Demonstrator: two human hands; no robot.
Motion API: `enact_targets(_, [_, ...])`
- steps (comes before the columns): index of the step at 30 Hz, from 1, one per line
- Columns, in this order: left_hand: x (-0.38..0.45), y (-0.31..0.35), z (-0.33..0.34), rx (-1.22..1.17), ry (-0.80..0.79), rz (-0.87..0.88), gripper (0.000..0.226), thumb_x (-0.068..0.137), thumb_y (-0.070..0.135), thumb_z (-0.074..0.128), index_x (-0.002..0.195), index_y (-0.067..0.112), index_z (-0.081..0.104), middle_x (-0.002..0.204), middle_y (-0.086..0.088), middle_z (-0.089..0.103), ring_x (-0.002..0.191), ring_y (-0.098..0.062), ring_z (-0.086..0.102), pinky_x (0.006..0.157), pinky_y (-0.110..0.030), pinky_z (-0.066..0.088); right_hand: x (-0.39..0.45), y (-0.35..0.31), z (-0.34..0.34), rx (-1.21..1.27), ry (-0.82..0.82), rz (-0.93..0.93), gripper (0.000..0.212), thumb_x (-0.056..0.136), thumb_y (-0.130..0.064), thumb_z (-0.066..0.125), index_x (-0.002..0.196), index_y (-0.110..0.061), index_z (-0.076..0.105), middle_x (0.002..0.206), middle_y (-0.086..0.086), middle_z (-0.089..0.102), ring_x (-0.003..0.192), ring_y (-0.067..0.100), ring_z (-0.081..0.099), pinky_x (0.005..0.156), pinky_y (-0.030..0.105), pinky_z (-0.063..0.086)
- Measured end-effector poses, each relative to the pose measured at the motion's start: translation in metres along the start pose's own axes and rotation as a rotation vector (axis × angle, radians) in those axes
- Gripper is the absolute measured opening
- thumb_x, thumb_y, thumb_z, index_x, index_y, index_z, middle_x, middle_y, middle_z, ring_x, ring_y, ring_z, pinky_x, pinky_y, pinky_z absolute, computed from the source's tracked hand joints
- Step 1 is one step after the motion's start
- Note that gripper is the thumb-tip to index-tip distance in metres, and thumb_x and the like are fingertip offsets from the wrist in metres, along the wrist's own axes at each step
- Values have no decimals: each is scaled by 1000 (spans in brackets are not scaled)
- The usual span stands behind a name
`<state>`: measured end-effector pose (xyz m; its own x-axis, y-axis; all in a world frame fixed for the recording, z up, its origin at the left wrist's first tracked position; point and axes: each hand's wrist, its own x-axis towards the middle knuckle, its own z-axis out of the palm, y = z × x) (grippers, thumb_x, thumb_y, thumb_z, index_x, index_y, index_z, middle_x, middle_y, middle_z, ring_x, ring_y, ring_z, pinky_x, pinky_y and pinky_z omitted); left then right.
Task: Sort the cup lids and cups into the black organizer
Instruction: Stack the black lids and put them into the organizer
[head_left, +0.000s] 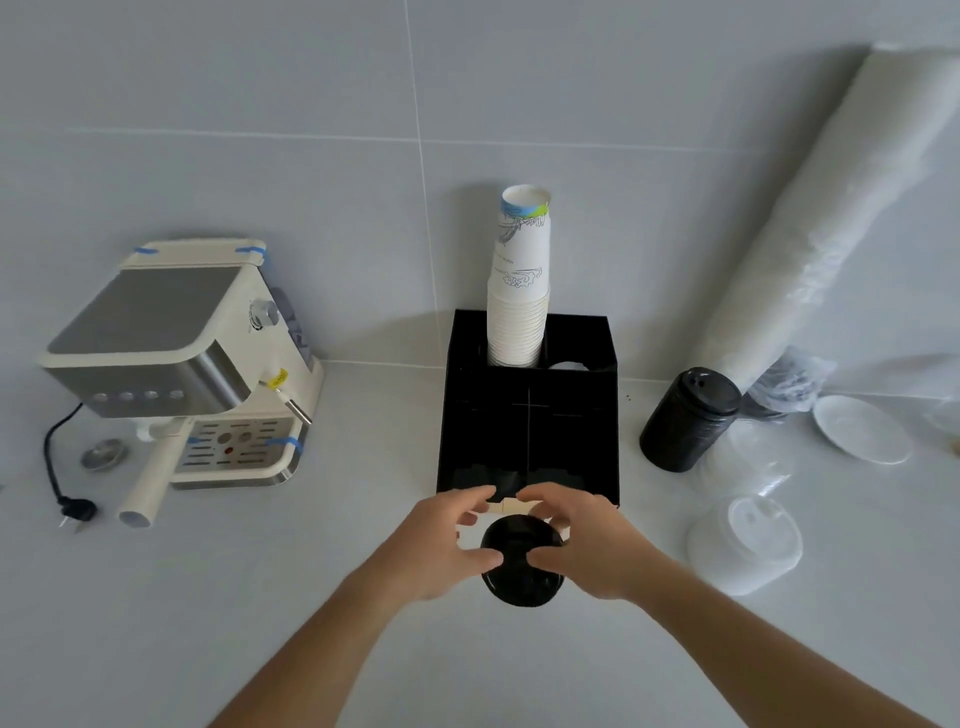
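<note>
Here we hold a stack of round black plastic cup lids (522, 561) with both hands, left grip (441, 540) and right grip (582, 540) curled round it, just before the square black organizer (530, 415) on the pale tabletop (311, 597).

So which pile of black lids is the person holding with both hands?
The short stack of black plastic lids in front of the black organizer, gripped by both hands; the taller black lid stack stands untouched to its right.
</note>
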<state>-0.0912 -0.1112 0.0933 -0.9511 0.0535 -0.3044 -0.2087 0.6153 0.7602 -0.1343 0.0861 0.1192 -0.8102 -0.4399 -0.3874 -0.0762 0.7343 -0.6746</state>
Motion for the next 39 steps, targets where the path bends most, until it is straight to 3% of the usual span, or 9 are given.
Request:
enact_targets(3, [-1,13,-3,19,-21,61,62,78,24,75,135,33,53,119,18,62,104,1,60,89,-16,50,-2,-6,-9,-36,-24,-52,63,84,-15,75,137,-34,46,127,-6,64,116,19,60,93,33,54])
enact_targets(6, [-3,21,-3,-16,5,94,45,77,19,74,118,35,66,106,18,69,97,1,64,86,-23,56,-4,-7,-18,-30,-15,-98,64,83,-16,76,136,-35,45,125,-8,66,114,17,60,97,35,53])
enact_targets(11, [-7,24,2,-162,115,90,35,76,20,74,104,40,67,99,11,72,92,-3,68,80,-26,58,-6,6,-33,67,66,-151,68,80,-19,79,139,-34,48,125,-11,61,115,10,58,103,31,51])
enact_targets(15, [-11,25,9,-427,258,9,34,79,12,75,109,24,69,100,7,74,89,-7,71,79,-23,55,-6,26,-37,258,68,-131,68,78,-17,80,137,-31,50,119,-12,66,110,6,64,94,26,54])
enact_targets(18, [-12,26,15,-572,331,-45,28,78,11,75,103,23,72,95,7,76,89,-8,72,82,-26,55,-5,31,-30,355,109,-120,53,81,-17,78,127,-33,57,105,-12,73,97,1,69,84,22,55])
enact_targets(24, [-14,19,28,-692,348,-154,35,79,18,76,111,24,66,100,-2,74,88,-15,72,81,-34,60,6,28,-22,420,123,-107,34,85,-14,74,100,-43,66,95,-9,77,93,7,72,91,32,57])
enact_targets(31, [-12,6,25,-654,288,-214,31,82,27,70,114,29,69,102,12,74,95,-10,70,86,-32,58,29,21,-20,315,-11,-48,37,81,-14,76,114,-29,70,97,-8,78,94,11,73,96,40,56])
enact_targets(37, [0,-6,22,-758,261,-232,28,82,13,71,108,22,73,105,-5,73,96,-17,72,79,-31,60,55,14,-23,195,-65,-25,41,82,-24,76,122,-24,66,104,-8,74,97,11,71,95,37,57])
enact_targets(39, [6,-9,25,-833,290,-257,26,83,9,70,107,18,73,104,-7,73,98,-20,71,79,-31,60,63,13,-24,187,-49,0,39,85,-27,73,122,-24,62,107,-7,69,96,15,69,87,31,60])
